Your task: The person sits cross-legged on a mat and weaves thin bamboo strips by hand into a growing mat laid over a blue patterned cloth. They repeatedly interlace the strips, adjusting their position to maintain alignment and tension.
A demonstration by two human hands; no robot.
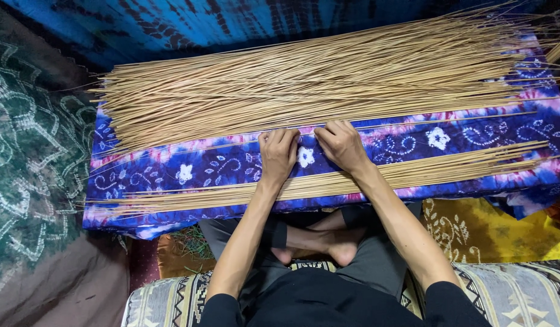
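Two bare hands are laid palm-down, side by side, on a low table draped in a blue-and-purple floral cloth (189, 166). The left hand (278, 154) and the right hand (342, 145) are pressed flat with fingers together and curled slightly at the tips; whether a single stick is pinched cannot be told. A large pile of thin tan sticks (316, 75) is spread just beyond the fingertips, and a smaller bundle (449, 169) is seen under the wrists. A green patterned fabric (26, 157) is seen at left.
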